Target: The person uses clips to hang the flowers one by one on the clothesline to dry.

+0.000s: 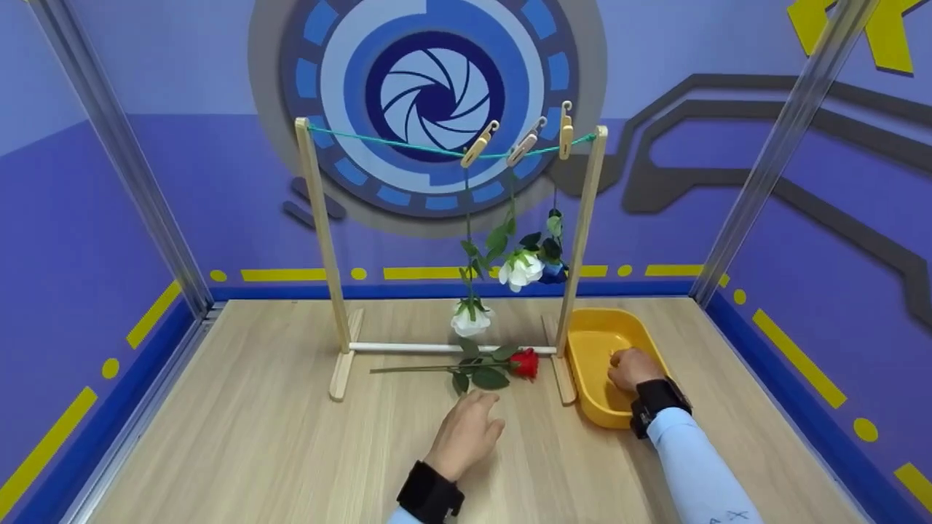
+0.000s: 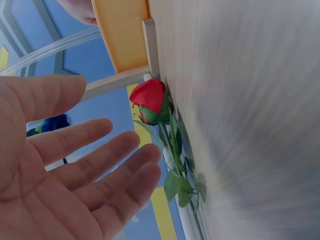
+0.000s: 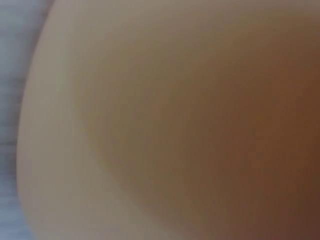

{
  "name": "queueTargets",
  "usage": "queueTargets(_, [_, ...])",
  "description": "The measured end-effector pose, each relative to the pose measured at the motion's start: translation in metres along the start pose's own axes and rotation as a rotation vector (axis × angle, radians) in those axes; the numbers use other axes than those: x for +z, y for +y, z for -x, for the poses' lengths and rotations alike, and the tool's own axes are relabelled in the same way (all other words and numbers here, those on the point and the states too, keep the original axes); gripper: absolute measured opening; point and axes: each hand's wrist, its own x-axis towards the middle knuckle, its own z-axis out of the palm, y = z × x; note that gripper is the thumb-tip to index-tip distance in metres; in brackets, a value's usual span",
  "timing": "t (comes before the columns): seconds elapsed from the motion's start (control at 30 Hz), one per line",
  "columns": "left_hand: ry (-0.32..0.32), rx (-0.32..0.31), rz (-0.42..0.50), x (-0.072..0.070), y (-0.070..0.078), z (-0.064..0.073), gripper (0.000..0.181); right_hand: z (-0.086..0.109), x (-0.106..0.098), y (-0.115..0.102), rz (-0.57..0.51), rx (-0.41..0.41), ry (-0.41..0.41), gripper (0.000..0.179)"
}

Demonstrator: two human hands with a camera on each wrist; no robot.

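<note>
A red rose (image 1: 524, 363) with a green stem and leaves lies on the table, its bloom toward the right. Just in front of it is my left hand (image 1: 466, 433), its fingers extended and the palm bare in the left wrist view. My right hand (image 1: 635, 370) reaches down into a yellow plastic basin (image 1: 597, 411) with its fingers bent. What those fingertips hold, if anything, I cannot tell; the right wrist view is a close blur.
Behind the rose stands a wooden frame (image 1: 320, 233) with a green cord (image 1: 378, 140). Clothespins (image 1: 478, 144) hang two white roses (image 1: 471, 320) and a dark blue rose (image 1: 553, 272) head-down. The basin sits beside the frame's right foot (image 1: 562, 382). Walls enclose the table.
</note>
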Motion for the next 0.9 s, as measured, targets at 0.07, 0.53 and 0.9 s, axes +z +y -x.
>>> queueTargets(0.07, [-0.006,-0.007,0.000,0.000,0.000,0.000,0.035,0.001,0.000,-0.001,-0.018,0.010,-0.028,0.033])
queueTargets(0.53, [0.004,0.009,-0.004,-0.003,-0.003,0.000,0.036,0.003,-0.002,-0.010,-0.230,0.078,-0.055,0.029])
queueTargets(0.9, [0.027,0.026,-0.033,-0.002,-0.003,0.000,0.034,0.018,-0.012,-0.047,-0.360,-0.117,0.213,0.013])
